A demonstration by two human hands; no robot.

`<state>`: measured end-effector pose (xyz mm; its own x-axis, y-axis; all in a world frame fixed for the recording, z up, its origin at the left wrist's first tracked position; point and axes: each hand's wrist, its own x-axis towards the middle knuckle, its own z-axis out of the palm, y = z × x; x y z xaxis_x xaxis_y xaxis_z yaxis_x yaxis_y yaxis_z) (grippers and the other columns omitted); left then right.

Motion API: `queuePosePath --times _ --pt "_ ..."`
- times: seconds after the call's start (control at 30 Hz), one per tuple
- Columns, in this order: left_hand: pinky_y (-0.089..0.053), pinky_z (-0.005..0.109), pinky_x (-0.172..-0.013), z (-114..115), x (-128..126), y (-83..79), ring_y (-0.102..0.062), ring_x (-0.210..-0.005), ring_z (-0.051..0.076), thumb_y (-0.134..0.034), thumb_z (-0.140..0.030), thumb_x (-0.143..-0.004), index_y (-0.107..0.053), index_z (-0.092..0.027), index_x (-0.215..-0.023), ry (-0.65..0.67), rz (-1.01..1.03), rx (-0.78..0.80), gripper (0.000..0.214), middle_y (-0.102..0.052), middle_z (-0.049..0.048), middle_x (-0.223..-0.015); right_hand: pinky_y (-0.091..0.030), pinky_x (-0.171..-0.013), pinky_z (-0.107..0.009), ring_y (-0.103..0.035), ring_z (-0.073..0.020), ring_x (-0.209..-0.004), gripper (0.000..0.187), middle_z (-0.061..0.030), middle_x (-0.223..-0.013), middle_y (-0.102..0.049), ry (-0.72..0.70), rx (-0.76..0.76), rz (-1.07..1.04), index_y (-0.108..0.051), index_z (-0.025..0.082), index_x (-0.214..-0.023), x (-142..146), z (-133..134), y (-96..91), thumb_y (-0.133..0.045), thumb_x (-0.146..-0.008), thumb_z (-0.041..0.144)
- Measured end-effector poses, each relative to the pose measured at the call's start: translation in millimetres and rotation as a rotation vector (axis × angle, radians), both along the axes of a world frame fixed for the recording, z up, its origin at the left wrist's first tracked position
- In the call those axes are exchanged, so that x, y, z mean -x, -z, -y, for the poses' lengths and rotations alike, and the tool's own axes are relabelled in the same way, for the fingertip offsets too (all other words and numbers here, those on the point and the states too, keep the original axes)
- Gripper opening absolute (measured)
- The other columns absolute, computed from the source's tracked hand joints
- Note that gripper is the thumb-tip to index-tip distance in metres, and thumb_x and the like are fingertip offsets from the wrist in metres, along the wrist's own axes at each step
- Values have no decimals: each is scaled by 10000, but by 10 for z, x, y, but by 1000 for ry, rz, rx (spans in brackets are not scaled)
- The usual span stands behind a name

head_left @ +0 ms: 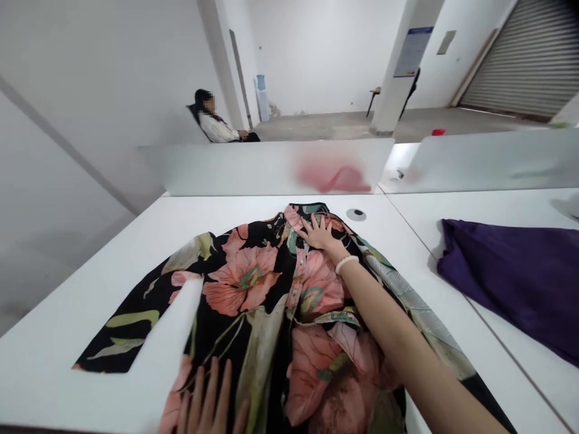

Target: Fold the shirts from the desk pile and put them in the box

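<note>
Both hands are open, gripping nothing: the right hand (320, 234) lies flat on the placket of a black floral button-front shirt (244, 283), and the left hand (208, 401) rests spread on its near end. The shirt lies on a white table (113, 265); purple cloth (511, 283) lies right, on an adjoining table (520, 208).

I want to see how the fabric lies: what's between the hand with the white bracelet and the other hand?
In the head view, the front of a black shirt with pink flowers lies between the right hand and the left hand.
</note>
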<state>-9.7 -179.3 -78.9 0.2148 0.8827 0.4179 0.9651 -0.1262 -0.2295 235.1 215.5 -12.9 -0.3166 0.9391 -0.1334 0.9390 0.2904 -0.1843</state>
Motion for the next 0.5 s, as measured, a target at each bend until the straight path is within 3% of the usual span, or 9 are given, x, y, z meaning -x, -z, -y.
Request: queuePosePath --times 0.07,0.13,0.23,0.3,0.37,0.5 --pt "-476 445 -853 17 -301 -76 -542 -1167 331 -496 -437 -814 -211 -182 -1484 -6 12 -31 771 -550 146 -1320 -73 -1076 -633 -21 -381 -1416 671 -76 -1575 -50 -63 0 9 -120 297 -1501 38 -161 -7 -177 -915 619" --pt "-491 361 -859 25 -521 -180 -561 -1161 268 -499 -448 -827 -207 -204 -1485 89 47 -4 760 -566 97 -1311 -111 -1079 -615 -67 -380 -1414 632 -77 -1571 -88 -109 -58 15 -153 285 -1498 46 -269 -16 -212 -935 566" --pt "-515 290 -844 75 -518 -378 -581 -1141 199 -459 -377 -870 -309 -220 -1449 129 156 47 619 -589 70 -1288 -174 -1077 -564 -171 -345 -1394 548 -111 -1538 -225 -136 -274 2 -271 215 -1472 21 -266 -33 -261 -962 413" --pt "-526 285 -830 114 -259 -543 -615 -1082 180 -403 -312 -896 -441 -229 -1368 6 214 74 481 -628 68 -1234 -209 -1070 -512 -236 -311 -1364 501 -151 -1492 -316 -117 -405 -30 -364 151 -1426 3 -168 -59 -265 -965 321" --pt "-524 323 -836 98 142 -722 -644 -1012 202 -345 -280 -907 -563 -214 -1245 -165 211 124 407 -669 80 -1155 -241 -1048 -478 -302 -301 -1318 479 -184 -1436 -389 -94 -444 -51 -422 120 -1384 1 -50 -99 -248 -966 277" --pt "-512 422 -761 -194 895 -996 -665 -881 289 -251 -289 -912 -616 -110 -1139 -489 102 235 466 -695 156 -1028 -313 -974 -502 -426 -328 -1209 502 -179 -1360 -466 -50 -331 -25 -381 199 -1416 90 61 -163 -225 -973 376"
